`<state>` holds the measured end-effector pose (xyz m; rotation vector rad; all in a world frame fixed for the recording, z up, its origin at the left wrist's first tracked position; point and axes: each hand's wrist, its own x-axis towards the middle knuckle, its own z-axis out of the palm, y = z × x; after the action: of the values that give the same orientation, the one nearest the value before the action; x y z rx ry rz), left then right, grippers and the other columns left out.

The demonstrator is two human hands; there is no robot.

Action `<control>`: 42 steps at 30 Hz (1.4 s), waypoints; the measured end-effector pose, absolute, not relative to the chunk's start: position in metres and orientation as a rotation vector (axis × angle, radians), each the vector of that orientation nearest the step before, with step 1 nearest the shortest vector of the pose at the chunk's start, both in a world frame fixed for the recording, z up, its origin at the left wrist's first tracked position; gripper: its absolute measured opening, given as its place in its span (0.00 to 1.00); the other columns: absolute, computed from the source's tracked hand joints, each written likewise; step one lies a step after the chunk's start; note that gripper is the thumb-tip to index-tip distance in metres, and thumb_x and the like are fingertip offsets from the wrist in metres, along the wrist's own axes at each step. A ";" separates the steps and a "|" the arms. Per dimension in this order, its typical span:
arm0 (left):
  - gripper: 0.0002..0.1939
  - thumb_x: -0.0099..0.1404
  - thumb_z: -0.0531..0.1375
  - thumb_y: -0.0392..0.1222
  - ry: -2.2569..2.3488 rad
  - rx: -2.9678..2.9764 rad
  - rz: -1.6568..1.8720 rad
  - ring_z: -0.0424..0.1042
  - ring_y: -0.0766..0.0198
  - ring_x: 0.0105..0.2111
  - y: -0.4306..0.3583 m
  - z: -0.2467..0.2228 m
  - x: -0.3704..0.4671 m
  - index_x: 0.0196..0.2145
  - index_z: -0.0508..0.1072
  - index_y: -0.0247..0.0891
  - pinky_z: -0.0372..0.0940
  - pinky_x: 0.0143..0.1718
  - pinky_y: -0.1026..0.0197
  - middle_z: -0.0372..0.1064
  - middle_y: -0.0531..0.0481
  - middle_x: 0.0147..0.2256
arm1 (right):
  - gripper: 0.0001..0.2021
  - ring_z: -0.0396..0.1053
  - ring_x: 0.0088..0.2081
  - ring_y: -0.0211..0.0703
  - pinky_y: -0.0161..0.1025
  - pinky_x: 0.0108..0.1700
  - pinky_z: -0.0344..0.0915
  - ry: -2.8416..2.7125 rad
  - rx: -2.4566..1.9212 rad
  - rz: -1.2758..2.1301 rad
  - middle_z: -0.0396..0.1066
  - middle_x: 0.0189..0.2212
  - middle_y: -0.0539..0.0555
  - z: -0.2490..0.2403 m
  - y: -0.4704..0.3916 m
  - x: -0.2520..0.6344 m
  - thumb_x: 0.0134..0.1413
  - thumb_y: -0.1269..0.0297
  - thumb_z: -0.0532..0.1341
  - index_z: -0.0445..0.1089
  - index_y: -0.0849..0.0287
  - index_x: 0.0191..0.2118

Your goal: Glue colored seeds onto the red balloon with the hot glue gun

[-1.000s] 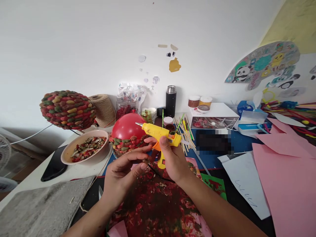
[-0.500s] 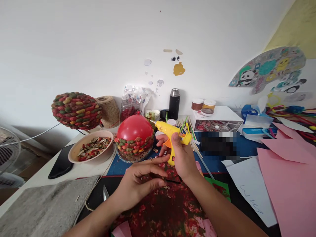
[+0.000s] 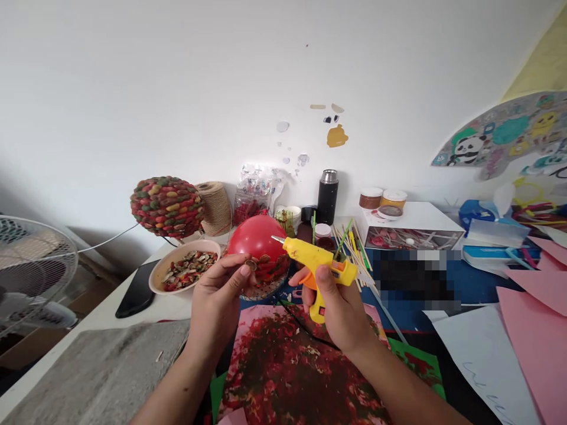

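My right hand (image 3: 343, 310) grips a yellow hot glue gun (image 3: 310, 255) by its handle, the metal nozzle pointing left. Between thumb and fingertips, my left hand (image 3: 217, 298) pinches a small brown pistachio shell (image 3: 251, 264), close to the nozzle but apart from it. Behind both hands, a red balloon (image 3: 254, 236) rests in a shallow woven basket (image 3: 266, 290). Painted shells in red, green and brown ring the balloon's lower part; my left fingers hide some of them. A beige bowl (image 3: 155, 277) to the left contains loose painted shells (image 3: 188, 268).
A shell-covered ball (image 3: 166, 206) stands by a twine spool (image 3: 215, 206) at the back left. A black flask (image 3: 328, 198), wooden sticks (image 3: 354, 242) and a white box (image 3: 411, 215) line the back. Paint-smeared paper (image 3: 296, 378) lies in front, pink sheets (image 3: 531, 319) at right.
My left hand has risen from over the painted paper to in front of the balloon, now pinching a shell. The view has shifted, and the glue gun remains in my right hand.
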<state>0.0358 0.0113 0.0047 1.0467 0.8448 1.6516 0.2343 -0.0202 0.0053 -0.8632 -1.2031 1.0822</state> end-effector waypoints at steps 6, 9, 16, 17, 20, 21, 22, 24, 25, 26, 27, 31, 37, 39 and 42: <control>0.17 0.52 0.83 0.47 0.843 1.048 1.644 0.75 0.66 0.26 0.012 0.004 0.036 0.37 0.88 0.40 0.68 0.28 0.67 0.79 0.51 0.26 | 0.37 0.62 0.20 0.39 0.36 0.23 0.58 -1.290 -0.922 1.059 0.63 0.18 0.47 0.000 -0.022 0.232 0.66 0.25 0.59 0.81 0.59 0.33; 0.17 0.53 0.83 0.48 0.857 1.058 1.650 0.74 0.67 0.26 0.012 0.001 0.035 0.37 0.87 0.41 0.69 0.29 0.68 0.79 0.52 0.27 | 0.37 0.61 0.20 0.39 0.37 0.24 0.58 -1.353 -0.943 1.032 0.64 0.19 0.47 0.003 -0.023 0.232 0.65 0.24 0.60 0.80 0.59 0.33; 0.19 0.52 0.83 0.49 0.897 1.071 1.664 0.74 0.68 0.26 0.013 0.000 0.033 0.38 0.87 0.40 0.69 0.28 0.70 0.79 0.52 0.28 | 0.37 0.63 0.21 0.39 0.37 0.25 0.61 -1.394 -0.948 1.056 0.64 0.19 0.47 0.006 -0.025 0.230 0.64 0.23 0.60 0.77 0.58 0.32; 0.20 0.51 0.83 0.49 0.900 1.067 1.670 0.74 0.68 0.26 0.013 0.000 0.034 0.38 0.87 0.40 0.69 0.28 0.70 0.79 0.52 0.28 | 0.36 0.63 0.21 0.40 0.37 0.25 0.61 -1.398 -0.947 1.054 0.64 0.19 0.47 0.006 -0.025 0.230 0.64 0.23 0.60 0.78 0.58 0.32; 0.20 0.50 0.84 0.50 0.908 1.060 1.683 0.73 0.69 0.26 0.013 0.001 0.034 0.37 0.86 0.40 0.70 0.28 0.70 0.79 0.52 0.28 | 0.36 0.63 0.21 0.40 0.37 0.25 0.62 -1.425 -0.934 1.045 0.64 0.18 0.47 0.005 -0.026 0.229 0.65 0.24 0.59 0.76 0.57 0.32; 0.20 0.50 0.84 0.50 0.910 1.061 1.686 0.73 0.69 0.27 0.013 0.001 0.034 0.36 0.86 0.40 0.70 0.29 0.71 0.79 0.52 0.28 | 0.36 0.63 0.21 0.40 0.37 0.25 0.62 -1.432 -0.928 1.043 0.64 0.18 0.47 0.004 -0.026 0.229 0.65 0.24 0.59 0.75 0.56 0.31; 0.20 0.50 0.84 0.50 0.913 1.063 1.689 0.73 0.69 0.27 0.013 0.001 0.034 0.36 0.87 0.40 0.70 0.29 0.71 0.80 0.52 0.29 | 0.36 0.63 0.21 0.40 0.36 0.25 0.61 -1.435 -0.923 1.041 0.64 0.18 0.47 0.004 -0.026 0.228 0.65 0.24 0.59 0.75 0.56 0.31; 0.19 0.51 0.84 0.50 0.916 1.071 1.691 0.74 0.69 0.28 0.012 0.000 0.034 0.37 0.87 0.40 0.70 0.30 0.71 0.80 0.52 0.30 | 0.35 0.63 0.21 0.39 0.36 0.24 0.61 -1.441 -0.925 1.031 0.64 0.18 0.47 0.003 -0.027 0.228 0.66 0.24 0.59 0.74 0.56 0.31; 0.19 0.51 0.84 0.49 0.916 1.076 1.693 0.74 0.69 0.28 0.012 0.000 0.033 0.37 0.87 0.41 0.70 0.30 0.71 0.81 0.51 0.30 | 0.35 0.63 0.20 0.39 0.36 0.24 0.61 -1.446 -0.928 1.022 0.64 0.18 0.47 0.002 -0.027 0.228 0.66 0.24 0.59 0.74 0.56 0.30; 0.19 0.51 0.84 0.49 0.916 1.083 1.692 0.74 0.69 0.29 0.012 -0.001 0.033 0.37 0.87 0.41 0.70 0.30 0.72 0.81 0.51 0.31 | 0.35 0.63 0.20 0.39 0.36 0.24 0.61 -1.453 -0.932 1.013 0.64 0.18 0.47 0.002 -0.027 0.228 0.66 0.24 0.58 0.73 0.56 0.30; 0.18 0.52 0.84 0.49 0.915 1.090 1.691 0.74 0.69 0.29 0.013 -0.001 0.032 0.37 0.87 0.41 0.70 0.30 0.72 0.81 0.51 0.31 | 0.35 0.63 0.20 0.39 0.36 0.24 0.61 -1.462 -0.938 1.005 0.64 0.18 0.47 0.003 -0.028 0.228 0.67 0.25 0.58 0.73 0.56 0.29; 0.18 0.53 0.83 0.49 0.906 1.094 1.693 0.75 0.69 0.29 0.013 -0.003 0.032 0.38 0.87 0.41 0.71 0.30 0.72 0.81 0.51 0.32 | 0.36 0.63 0.20 0.39 0.36 0.23 0.60 -1.500 -0.962 0.981 0.63 0.17 0.47 0.006 -0.030 0.228 0.68 0.25 0.56 0.71 0.55 0.27; 0.18 0.54 0.83 0.48 0.909 1.127 1.694 0.75 0.68 0.30 0.012 -0.003 0.032 0.39 0.87 0.41 0.71 0.31 0.71 0.81 0.51 0.32 | 0.36 0.62 0.19 0.39 0.36 0.22 0.58 -1.537 -0.974 0.960 0.63 0.18 0.46 0.008 -0.030 0.226 0.69 0.25 0.54 0.67 0.54 0.27; 0.17 0.55 0.83 0.48 0.916 1.143 1.694 0.76 0.68 0.31 0.012 -0.003 0.031 0.39 0.87 0.41 0.71 0.31 0.71 0.82 0.51 0.33 | 0.35 0.62 0.19 0.39 0.36 0.22 0.57 -1.542 -0.975 0.943 0.63 0.18 0.46 0.006 -0.030 0.226 0.70 0.25 0.53 0.67 0.53 0.27; 0.16 0.56 0.82 0.47 0.921 1.158 1.698 0.76 0.68 0.31 0.011 -0.002 0.031 0.40 0.86 0.42 0.71 0.32 0.71 0.82 0.51 0.33 | 0.35 0.62 0.19 0.39 0.36 0.22 0.57 -1.564 -0.983 0.911 0.62 0.18 0.46 0.004 -0.030 0.225 0.72 0.27 0.52 0.66 0.53 0.27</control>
<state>0.0310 0.0114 -0.0024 1.1578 0.9213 1.6983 0.2254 -0.0303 0.0043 -0.9833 -1.5644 0.9105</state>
